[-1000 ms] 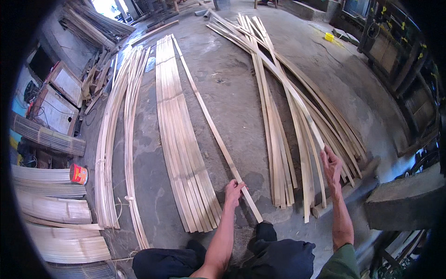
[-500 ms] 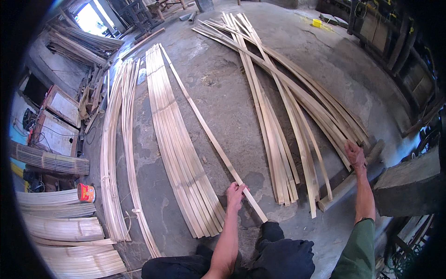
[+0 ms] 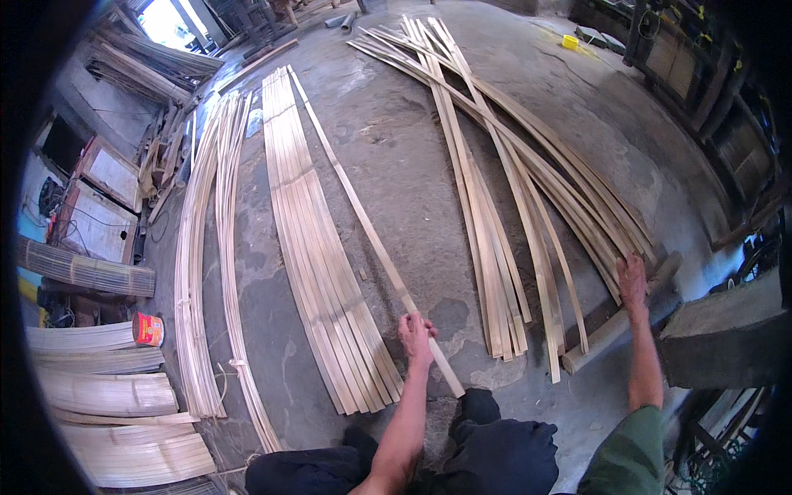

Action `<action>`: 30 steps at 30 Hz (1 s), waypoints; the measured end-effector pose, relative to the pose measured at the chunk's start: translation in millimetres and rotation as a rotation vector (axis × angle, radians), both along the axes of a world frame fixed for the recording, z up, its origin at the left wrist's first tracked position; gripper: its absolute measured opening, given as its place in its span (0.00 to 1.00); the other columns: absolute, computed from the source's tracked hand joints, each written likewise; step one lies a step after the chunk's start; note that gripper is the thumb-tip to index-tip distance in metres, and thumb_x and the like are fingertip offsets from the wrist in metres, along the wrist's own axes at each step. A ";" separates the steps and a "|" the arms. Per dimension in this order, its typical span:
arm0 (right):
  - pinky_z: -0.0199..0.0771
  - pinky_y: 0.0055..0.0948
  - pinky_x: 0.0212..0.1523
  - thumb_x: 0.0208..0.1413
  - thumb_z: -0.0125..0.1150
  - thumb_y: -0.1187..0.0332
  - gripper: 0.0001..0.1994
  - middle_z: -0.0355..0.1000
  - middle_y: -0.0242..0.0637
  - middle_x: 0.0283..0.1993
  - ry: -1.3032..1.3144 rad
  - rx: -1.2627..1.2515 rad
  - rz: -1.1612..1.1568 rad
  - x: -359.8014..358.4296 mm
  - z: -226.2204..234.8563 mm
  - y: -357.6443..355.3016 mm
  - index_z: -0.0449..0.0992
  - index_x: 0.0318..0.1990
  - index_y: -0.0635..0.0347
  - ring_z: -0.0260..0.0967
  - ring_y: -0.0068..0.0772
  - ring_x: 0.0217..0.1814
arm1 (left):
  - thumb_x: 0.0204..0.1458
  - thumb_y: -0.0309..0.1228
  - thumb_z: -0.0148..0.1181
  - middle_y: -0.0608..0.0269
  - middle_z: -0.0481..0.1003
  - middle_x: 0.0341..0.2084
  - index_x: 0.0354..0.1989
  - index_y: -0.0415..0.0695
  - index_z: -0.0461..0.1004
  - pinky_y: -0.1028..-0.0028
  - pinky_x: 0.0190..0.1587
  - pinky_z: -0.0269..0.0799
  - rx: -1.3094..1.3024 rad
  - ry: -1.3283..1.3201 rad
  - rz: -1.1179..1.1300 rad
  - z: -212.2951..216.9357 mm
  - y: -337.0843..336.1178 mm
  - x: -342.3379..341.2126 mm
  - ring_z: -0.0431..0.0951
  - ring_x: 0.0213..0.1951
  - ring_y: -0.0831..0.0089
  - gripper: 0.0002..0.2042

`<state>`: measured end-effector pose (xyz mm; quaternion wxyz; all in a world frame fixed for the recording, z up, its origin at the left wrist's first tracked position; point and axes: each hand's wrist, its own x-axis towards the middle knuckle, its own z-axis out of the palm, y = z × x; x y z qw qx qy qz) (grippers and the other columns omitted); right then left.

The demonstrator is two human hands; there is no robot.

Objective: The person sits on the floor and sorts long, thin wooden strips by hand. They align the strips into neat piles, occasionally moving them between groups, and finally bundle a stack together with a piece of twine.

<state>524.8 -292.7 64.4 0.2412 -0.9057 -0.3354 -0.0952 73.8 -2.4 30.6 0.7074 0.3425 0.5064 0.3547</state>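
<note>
"Strips (image 3: pixel 309 223) set in order were seen where?"

"Left of centre on the floor (image 3: pixel 404 206), as a flat row laid edge to edge. A single strip (image 3: pixel 449 373), angled away from it, was held near its lower end by the left hand (image 3: pixel 417 337), fingers curled in."

"And what was left unaligned?"

"A loose, crossed pile (image 3: pixel 493 124) at right. The right hand (image 3: pixel 633 285) was placed at its lower ends; whether anything was pinched could not be told."
</note>
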 end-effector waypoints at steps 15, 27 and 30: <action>0.70 0.23 0.39 0.67 0.43 0.66 0.22 0.72 0.42 0.40 0.960 0.541 0.411 -389.4 55.3 144.0 0.60 0.66 0.62 0.67 0.25 0.34 | 0.65 0.36 0.45 0.71 0.66 0.17 0.39 0.43 0.64 0.80 0.19 0.63 0.443 0.009 -0.024 98.8 -37.7 62.4 0.66 0.18 0.83 0.09; 0.62 0.22 0.28 0.62 0.52 0.71 0.25 0.63 0.34 0.25 0.561 0.395 0.142 -338.8 75.7 168.3 0.59 0.67 0.58 0.56 0.20 0.27 | 0.54 0.33 0.58 0.50 0.76 0.37 0.50 0.40 0.69 0.63 0.44 0.74 0.662 0.617 -0.143 8.0 33.0 4.6 0.78 0.40 0.58 0.17; 0.62 0.22 0.30 0.63 0.52 0.68 0.25 0.61 0.32 0.26 0.615 0.298 0.092 -332.3 75.1 170.8 0.58 0.68 0.55 0.55 0.21 0.28 | 0.50 0.33 0.61 0.51 0.76 0.37 0.49 0.42 0.70 0.60 0.48 0.70 0.709 0.805 -0.069 -32.1 49.4 -27.2 0.76 0.43 0.54 0.18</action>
